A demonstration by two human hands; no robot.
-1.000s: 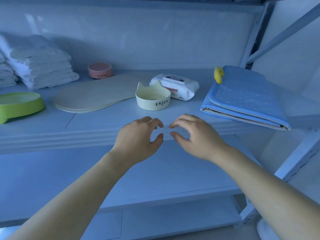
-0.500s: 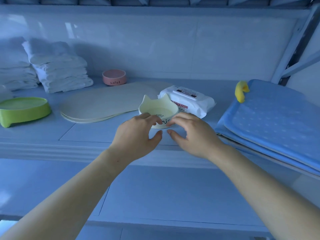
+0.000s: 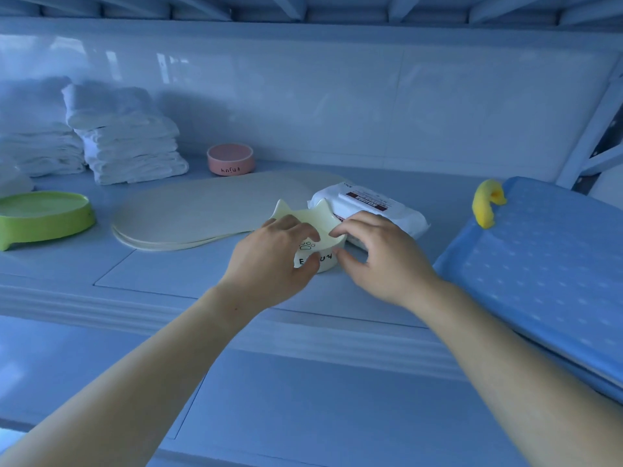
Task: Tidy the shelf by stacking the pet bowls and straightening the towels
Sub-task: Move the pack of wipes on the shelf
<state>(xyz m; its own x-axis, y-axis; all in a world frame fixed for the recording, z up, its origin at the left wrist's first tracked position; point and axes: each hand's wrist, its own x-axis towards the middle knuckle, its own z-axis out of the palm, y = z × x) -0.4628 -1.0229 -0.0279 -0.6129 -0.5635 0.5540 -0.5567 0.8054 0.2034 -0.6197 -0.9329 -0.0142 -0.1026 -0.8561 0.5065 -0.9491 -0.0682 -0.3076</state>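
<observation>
Head view: left hand (image 3: 269, 261) and right hand (image 3: 381, 261) both clamp the cream bowl (image 3: 308, 219) on the shelf (image 3: 168, 271), pink bowl (image 3: 230, 159) at 11 o'clock.

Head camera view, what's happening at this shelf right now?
A person grips the cream cat-ear bowl with the left hand and right hand, near the front of the shelf. The pink bowl at the back and green bowl at the left stand apart, not yet stacked. The white towels are piled at the back left.
</observation>
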